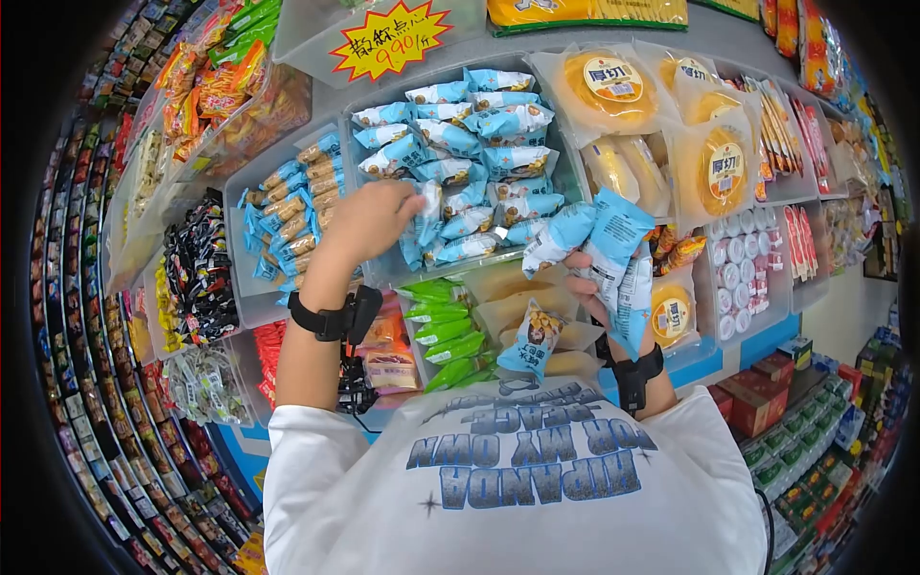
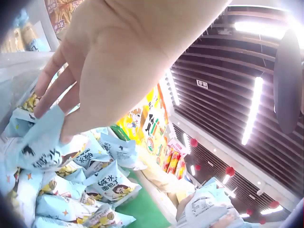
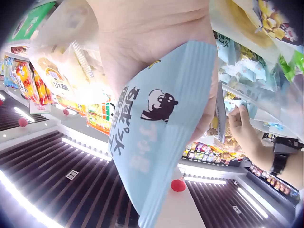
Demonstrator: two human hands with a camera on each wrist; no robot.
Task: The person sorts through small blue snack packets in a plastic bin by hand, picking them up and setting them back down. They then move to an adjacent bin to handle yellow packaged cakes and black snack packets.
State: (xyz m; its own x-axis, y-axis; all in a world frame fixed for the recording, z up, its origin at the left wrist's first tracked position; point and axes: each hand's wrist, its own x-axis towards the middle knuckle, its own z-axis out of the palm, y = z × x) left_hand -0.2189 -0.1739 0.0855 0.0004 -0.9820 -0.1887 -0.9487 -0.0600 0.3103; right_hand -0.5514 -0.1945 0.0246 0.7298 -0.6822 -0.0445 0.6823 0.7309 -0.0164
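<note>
My left hand (image 1: 376,218) reaches into a clear bin (image 1: 567,144) of light-blue bread snack packets (image 1: 522,123). Its thumb and fingers pinch the corner of one blue packet (image 2: 40,142) at the bin's near left side. My right hand (image 1: 586,286), palm up past the bin's near right corner, grips several packets of the same kind (image 1: 613,240), fanned out over the fingers. In the right wrist view one held packet (image 3: 159,114) covers most of the palm and fingers. Another blue packet (image 1: 533,343) appears just in front of my shirt, below the bin.
A bin of brown-and-blue packets (image 1: 287,216) adjoins on the left. Large round cakes in clear bags (image 1: 609,81) fill the bin on the right. Green packets (image 1: 446,331) lie nearer to me. A yellow price sign (image 1: 393,40) stands behind the bin.
</note>
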